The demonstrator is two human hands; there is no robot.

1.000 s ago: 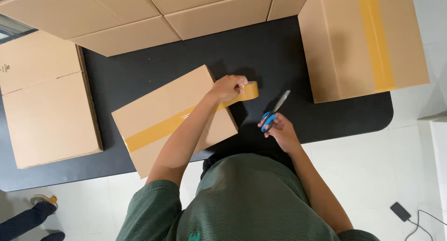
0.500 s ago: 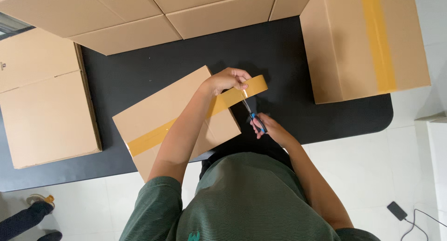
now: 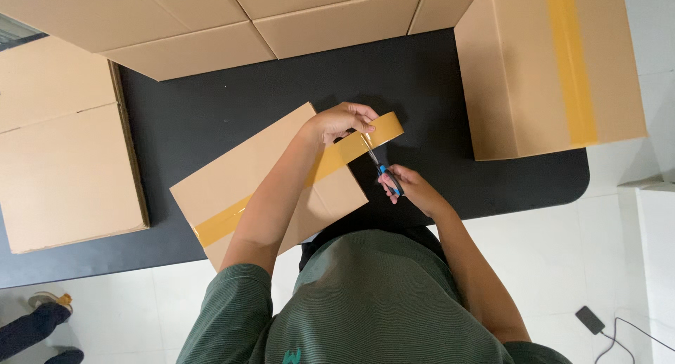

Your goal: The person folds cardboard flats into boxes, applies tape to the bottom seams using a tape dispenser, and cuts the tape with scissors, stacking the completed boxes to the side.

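Overhead view of a person in a green striped shirt (image 3: 380, 308) at a black desk (image 3: 232, 104). The left hand (image 3: 342, 121) is closed round a roll of tan tape (image 3: 385, 127), pinching it at the far right corner of a small cardboard box (image 3: 253, 174) that lies tilted on the desk in front of the person. A tape strip (image 3: 281, 188) runs diagonally along the box top from its near left edge up to the roll. The right hand (image 3: 411, 188) grips blue-handled scissors (image 3: 383, 170), fingers through the handles; the blades point up and left toward the tape just beside the left hand. Blades touch or nearly touch the strip between box edge and roll; can't tell which. The hands are near each other, right hand lower and to the right, past the box's edge over bare desk. A large box with a tape stripe (image 3: 555, 68) stands at the desk's right end, well apart. Flattened cartons (image 3: 211, 19) along the far edge, another stack of boxes (image 3: 63, 160) at left. A charger with cable (image 3: 594, 320) lies on the white floor at lower right. Someone else's shoes and trouser legs (image 3: 39, 322) at lower left.
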